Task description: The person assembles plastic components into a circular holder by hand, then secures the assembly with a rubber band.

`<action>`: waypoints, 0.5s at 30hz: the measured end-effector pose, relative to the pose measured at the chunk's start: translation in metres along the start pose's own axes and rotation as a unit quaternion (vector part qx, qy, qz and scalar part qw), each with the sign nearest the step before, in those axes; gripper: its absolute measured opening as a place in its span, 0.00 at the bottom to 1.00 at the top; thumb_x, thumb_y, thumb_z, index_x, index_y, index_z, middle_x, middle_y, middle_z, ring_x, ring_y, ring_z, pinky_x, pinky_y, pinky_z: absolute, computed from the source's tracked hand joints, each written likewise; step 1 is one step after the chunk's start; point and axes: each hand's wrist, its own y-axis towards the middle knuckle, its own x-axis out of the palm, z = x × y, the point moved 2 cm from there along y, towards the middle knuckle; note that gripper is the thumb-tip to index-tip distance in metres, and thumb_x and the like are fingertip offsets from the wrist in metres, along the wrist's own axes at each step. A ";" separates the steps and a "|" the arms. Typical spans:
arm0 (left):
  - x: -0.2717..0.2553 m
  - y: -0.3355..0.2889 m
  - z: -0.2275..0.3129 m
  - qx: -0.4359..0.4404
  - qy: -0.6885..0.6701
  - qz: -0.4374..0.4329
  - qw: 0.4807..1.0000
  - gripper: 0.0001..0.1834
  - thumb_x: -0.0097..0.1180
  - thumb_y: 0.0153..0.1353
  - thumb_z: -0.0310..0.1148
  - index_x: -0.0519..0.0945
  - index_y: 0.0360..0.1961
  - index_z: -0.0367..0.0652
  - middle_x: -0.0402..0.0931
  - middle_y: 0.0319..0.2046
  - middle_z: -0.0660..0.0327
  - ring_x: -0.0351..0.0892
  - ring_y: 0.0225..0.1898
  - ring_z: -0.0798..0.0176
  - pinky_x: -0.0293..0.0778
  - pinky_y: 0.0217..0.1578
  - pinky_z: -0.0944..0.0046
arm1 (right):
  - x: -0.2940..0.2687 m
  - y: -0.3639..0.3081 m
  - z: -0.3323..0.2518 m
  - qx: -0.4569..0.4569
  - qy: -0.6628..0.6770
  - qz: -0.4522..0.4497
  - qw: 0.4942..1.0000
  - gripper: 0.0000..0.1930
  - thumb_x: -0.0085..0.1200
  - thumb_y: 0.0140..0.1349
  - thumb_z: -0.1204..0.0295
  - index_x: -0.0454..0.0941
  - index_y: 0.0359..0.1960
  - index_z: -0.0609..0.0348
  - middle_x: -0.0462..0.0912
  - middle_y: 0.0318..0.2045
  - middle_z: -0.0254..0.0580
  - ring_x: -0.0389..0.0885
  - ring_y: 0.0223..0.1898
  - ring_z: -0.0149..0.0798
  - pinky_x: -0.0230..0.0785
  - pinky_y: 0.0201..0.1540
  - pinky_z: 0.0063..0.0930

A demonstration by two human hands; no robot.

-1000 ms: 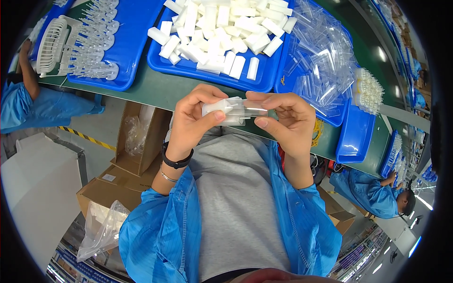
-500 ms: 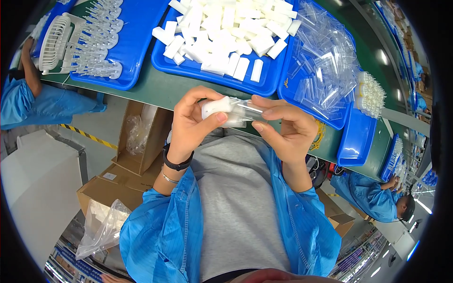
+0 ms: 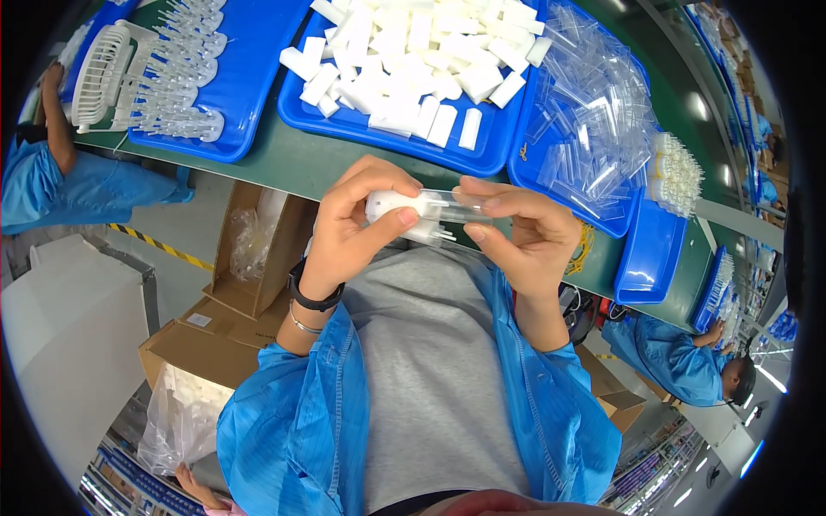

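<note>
Now, the pins: compared with 0.5 s ago, thin white pins show more plainly at the right end of the lower white plastic part [image 3: 423, 233], sticking out past the left fingers; the hands themselves hardly shift.

What that means for the handwork: the parts appear to be at the stage of being lined up end to end, though how far any pin sits inside the clear wall is too fine to tell.

Left hand [image 3: 360, 209]: grip closed, thumb and fingers pinching the rounded white plastic part [image 3: 390, 203], with the lower white plastic part tucked just beneath it.

Right hand [image 3: 535, 234]: grip nearly closed, thumb and fingertips pinching the far end of a clear, flat-sided plastic sleeve [image 3: 470, 207].

Where they are: in front of the grey shirt [image 3: 430, 344], by the near edge of the green bench [image 3: 280, 155], apparently held in the air between the 2 hands.

Long axis and pointing: the upper part and sleeve run left to right, nearly level; the rounded end faces left, while the sleeve reaches right toward the right hand. The lower pins point right and slightly down.

Blue trays beyond: 1 blue plastic tray [image 3: 346, 125] bears a heap of white oblong blocks [image 3: 404, 64]; the blue plastic tray to its right [image 3: 521, 163] bears loose clear plastic strips [image 3: 594, 112].

Lower left: another person's hand [image 3: 196, 487] is more fully in view, near a clear plastic bag [image 3: 172, 430].
</note>
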 end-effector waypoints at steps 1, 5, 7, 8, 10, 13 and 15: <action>0.000 0.000 0.000 0.000 0.000 0.000 1.000 0.10 0.58 0.52 0.21 0.77 0.37 0.38 0.73 0.38 0.58 0.73 0.40 0.65 0.68 0.40 0.69 | 0.000 0.001 -0.001 0.010 -0.009 -0.016 1.000 0.11 0.61 0.46 0.86 0.78 0.33 0.68 0.82 0.35 0.51 0.80 0.45 0.48 0.73 0.48 0.33; 0.002 -0.001 -0.001 0.004 -0.006 0.016 1.000 0.10 0.58 0.52 0.22 0.77 0.38 0.38 0.73 0.38 0.58 0.73 0.40 0.66 0.68 0.40 0.69 | -0.002 0.005 -0.003 0.024 0.004 -0.016 1.000 0.11 0.62 0.46 0.85 0.78 0.33 0.66 0.82 0.35 0.51 0.81 0.43 0.46 0.73 0.46 0.31; 0.003 -0.002 -0.001 0.005 -0.009 0.031 0.999 0.11 0.59 0.52 0.22 0.77 0.38 0.38 0.73 0.38 0.58 0.73 0.40 0.66 0.68 0.40 0.69 | -0.003 0.007 -0.003 -0.009 -0.049 -0.028 0.998 0.12 0.62 0.45 0.84 0.79 0.33 0.64 0.82 0.34 0.49 0.81 0.42 0.42 0.72 0.45 0.28; 0.003 -0.002 0.000 -0.005 -0.025 0.043 0.999 0.11 0.58 0.53 0.22 0.76 0.39 0.37 0.73 0.39 0.57 0.73 0.42 0.65 0.69 0.43 0.68 | -0.004 0.009 -0.003 -0.009 -0.048 -0.029 0.998 0.12 0.62 0.45 0.84 0.79 0.33 0.64 0.82 0.34 0.49 0.81 0.42 0.42 0.72 0.45 0.28; 0.003 -0.002 0.003 -0.014 -0.041 0.054 0.998 0.12 0.58 0.53 0.22 0.75 0.40 0.36 0.73 0.41 0.56 0.74 0.44 0.64 0.69 0.45 0.67 | -0.007 0.012 -0.004 -0.039 -0.096 -0.033 0.994 0.13 0.63 0.44 0.83 0.79 0.34 0.63 0.83 0.34 0.46 0.80 0.42 0.38 0.70 0.45 0.27; -0.001 -0.001 0.004 -0.044 -0.222 0.024 0.974 0.14 0.56 0.56 0.27 0.74 0.44 0.33 0.72 0.48 0.51 0.73 0.51 0.59 0.68 0.52 0.62 | -0.009 0.013 -0.007 -0.014 -0.083 -0.010 0.996 0.14 0.62 0.44 0.83 0.80 0.35 0.62 0.83 0.35 0.45 0.79 0.42 0.38 0.69 0.46 0.28; -0.006 -0.004 -0.003 -0.132 -0.338 -0.011 0.932 0.21 0.53 0.60 0.32 0.71 0.52 0.30 0.68 0.55 0.46 0.69 0.56 0.54 0.65 0.57 0.58 | -0.011 0.016 -0.007 -0.023 -0.100 -0.028 0.994 0.14 0.61 0.44 0.84 0.80 0.36 0.62 0.83 0.36 0.46 0.79 0.43 0.38 0.69 0.46 0.27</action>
